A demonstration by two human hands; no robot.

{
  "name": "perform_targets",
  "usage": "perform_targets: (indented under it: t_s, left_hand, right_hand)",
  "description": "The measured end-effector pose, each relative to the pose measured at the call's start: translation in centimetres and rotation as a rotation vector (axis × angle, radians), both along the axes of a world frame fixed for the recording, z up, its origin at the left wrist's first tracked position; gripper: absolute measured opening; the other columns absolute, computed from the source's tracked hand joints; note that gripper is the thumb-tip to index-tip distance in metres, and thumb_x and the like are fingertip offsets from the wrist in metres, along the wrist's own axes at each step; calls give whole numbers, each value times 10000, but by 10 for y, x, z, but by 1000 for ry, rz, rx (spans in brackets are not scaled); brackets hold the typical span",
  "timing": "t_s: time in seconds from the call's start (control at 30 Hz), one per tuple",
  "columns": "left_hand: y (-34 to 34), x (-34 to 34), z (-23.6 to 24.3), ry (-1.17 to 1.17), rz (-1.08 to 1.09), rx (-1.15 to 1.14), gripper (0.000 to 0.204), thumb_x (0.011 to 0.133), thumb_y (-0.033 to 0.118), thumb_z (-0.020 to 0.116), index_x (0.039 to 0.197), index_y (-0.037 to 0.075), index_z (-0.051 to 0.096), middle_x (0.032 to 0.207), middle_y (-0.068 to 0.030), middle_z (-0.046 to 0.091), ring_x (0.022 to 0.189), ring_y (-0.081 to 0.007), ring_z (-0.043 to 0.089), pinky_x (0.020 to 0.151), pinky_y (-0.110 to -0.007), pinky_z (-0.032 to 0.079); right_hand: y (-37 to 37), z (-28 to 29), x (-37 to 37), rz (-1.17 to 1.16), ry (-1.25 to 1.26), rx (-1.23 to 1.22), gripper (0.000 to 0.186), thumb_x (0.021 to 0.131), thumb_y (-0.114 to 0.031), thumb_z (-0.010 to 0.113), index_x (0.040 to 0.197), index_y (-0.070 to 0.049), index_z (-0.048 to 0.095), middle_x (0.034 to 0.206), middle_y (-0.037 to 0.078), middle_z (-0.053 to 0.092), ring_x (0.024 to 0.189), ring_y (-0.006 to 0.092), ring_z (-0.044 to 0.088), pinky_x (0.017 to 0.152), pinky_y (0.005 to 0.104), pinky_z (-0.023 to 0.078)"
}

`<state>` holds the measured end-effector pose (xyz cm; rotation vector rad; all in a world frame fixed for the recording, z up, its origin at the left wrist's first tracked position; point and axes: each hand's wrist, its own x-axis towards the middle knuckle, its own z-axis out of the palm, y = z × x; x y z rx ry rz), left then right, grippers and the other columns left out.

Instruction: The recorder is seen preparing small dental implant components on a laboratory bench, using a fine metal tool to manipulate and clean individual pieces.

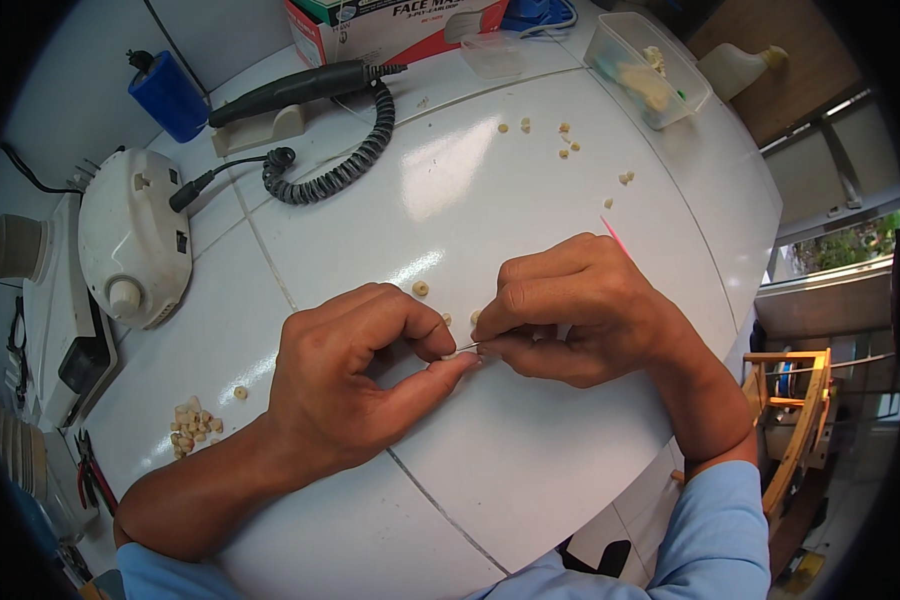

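Bright, even daylight. Source looks right side: window (850, 245) there is blown out, hazy. Glossy white surface (530, 480) throws strong glare, 1 big patch near top centre, smaller streaks beside the hands. Shadows soft, short, pooled under left hand (355, 385) and right hand (580, 310). Centre sharp: knuckles and small beads crisp. Heavy fisheye: tile seams bow outward, black vignette rings the frame. Edges soften, left rim gear dim and smeared. Slight colour fringing at the far rim.
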<state>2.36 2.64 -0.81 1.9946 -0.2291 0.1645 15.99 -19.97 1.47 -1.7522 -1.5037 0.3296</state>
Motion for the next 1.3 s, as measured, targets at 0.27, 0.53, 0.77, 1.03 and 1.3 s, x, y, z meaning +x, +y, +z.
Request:
perform_targets:
  t_s: [0.27,0.53,0.77,1.03,1.3]
  left_hand:
    - [2,2,-9,-45,6,-33,243,854,74,942,921,45,711,868,-66,743,679,-138,683,579,-295,501]
    - [-1,1,3,19,15,-19,256,866,29,949,997,-4,732,922,-81,769,805,-111,744,690,-254,582]
    - [-1,1,3,-3,-10,-19,212,866,10,938,1010,-11,784,948,-90,771,819,-125,758,698,-265,600]
    - [1,3,-2,-29,-26,-16,224,862,73,941,1001,31,771,912,-86,760,788,-178,782,654,-297,616]
    - [0,2,5,-8,-33,23,213,853,1,938,994,2,778,936,-86,770,811,-144,764,681,-279,597]
  right_hand:
    - [0,-1,-2,-17,33,-5,142,803,33,820,889,-48,742,734,44,694,566,172,657,504,309,479]
    - [-2,-2,-3,-37,59,0,130,824,14,765,890,-71,692,645,25,641,521,185,623,493,320,460]
    - [-2,-3,-3,-17,57,-8,138,834,11,760,914,-75,688,638,30,641,517,200,629,493,330,460]
    - [-1,-4,-4,-15,64,-11,136,843,12,759,916,-78,688,631,34,631,512,211,625,494,341,453]
    - [0,-5,-3,4,20,-19,127,825,8,837,907,-46,756,656,46,690,508,178,653,489,317,473]
